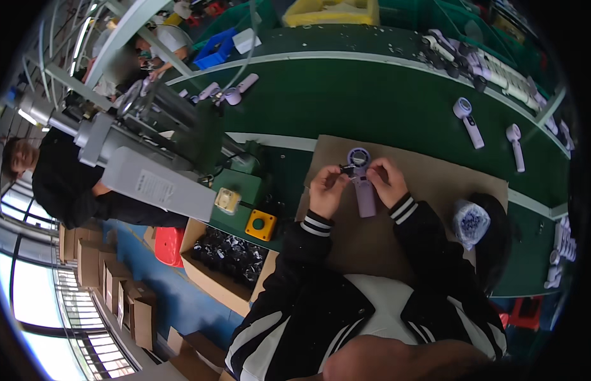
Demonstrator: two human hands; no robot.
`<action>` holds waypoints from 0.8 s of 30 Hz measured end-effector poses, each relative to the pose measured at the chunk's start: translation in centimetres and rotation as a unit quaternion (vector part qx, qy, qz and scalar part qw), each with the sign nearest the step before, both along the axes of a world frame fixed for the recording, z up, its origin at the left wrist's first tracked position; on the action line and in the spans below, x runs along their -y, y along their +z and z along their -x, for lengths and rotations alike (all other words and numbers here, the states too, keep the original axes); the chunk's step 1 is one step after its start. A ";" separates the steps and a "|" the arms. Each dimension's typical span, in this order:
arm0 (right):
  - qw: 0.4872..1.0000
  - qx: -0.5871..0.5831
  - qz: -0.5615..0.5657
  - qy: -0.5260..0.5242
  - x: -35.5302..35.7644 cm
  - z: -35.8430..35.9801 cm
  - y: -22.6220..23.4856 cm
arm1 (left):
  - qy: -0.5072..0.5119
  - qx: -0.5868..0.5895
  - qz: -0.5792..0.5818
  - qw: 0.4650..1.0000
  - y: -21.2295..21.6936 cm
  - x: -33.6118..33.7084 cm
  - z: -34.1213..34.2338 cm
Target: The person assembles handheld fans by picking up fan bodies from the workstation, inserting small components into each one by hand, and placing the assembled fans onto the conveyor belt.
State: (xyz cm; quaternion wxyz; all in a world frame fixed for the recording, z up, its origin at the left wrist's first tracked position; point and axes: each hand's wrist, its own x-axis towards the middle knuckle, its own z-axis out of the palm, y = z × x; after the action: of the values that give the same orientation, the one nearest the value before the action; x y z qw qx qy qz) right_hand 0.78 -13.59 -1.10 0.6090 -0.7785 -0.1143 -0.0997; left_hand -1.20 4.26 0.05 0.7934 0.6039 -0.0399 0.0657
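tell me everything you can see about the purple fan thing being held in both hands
The handheld fan is pale purple, plastic-looking, with a round ringed head holding a darker centre and a straight slim handle. It is held above the brown cardboard sheet, head pointing away from the person, handle toward them. The left hand pinches a small dark part at the head's left side; the right hand grips the upper handle just under the head. Finer detail is too small to tell.

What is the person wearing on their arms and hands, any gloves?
No gloves: the left hand and right hand are bare. Both arms are in black jacket sleeves that end in ribbed black cuffs with white stripes, the left cuff and the right cuff. The jacket body has broad white panels or stripes. No watch or rings can be made out.
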 end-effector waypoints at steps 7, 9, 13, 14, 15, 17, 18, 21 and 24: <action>0.992 -0.052 -0.072 0.091 0.5 -0.2 1.7 | -0.035 -0.058 -0.048 0.997 0.1 0.4 -0.2; 0.991 -0.065 -0.031 0.108 0.8 0.1 1.5 | -0.030 -0.045 -0.081 0.995 -0.7 0.3 -0.2; 0.989 -0.088 0.023 0.119 1.3 0.2 1.2 | -0.006 -0.008 -0.201 0.980 -1.5 0.7 0.1; 0.989 -0.090 0.039 0.113 1.4 0.2 1.3 | 0.016 0.021 -0.285 0.958 -1.4 0.9 0.1; 0.988 -0.093 0.055 0.108 1.5 0.1 1.3 | 0.037 0.051 -0.367 0.928 -1.4 1.0 0.2; 0.987 -0.099 0.071 0.103 1.6 0.1 1.0 | 0.056 0.078 -0.445 0.890 -1.7 1.1 0.2; 0.987 -0.090 0.089 0.095 1.5 0.1 0.8 | 0.065 0.075 -0.460 0.883 -1.8 1.1 0.1; 0.986 -0.060 0.140 0.073 1.1 0.1 0.3 | 0.094 0.066 -0.506 0.855 -2.1 0.7 -0.1; 0.977 -0.051 0.207 0.006 0.8 0.3 0.5 | 0.103 0.060 -0.579 0.806 -1.8 1.5 0.3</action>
State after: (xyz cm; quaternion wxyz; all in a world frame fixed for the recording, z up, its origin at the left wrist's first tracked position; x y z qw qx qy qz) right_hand 0.48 -14.39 -0.63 0.4406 -0.8909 -0.1059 -0.0306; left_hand -1.46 2.79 -1.75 0.2809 0.9467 -0.0555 0.1479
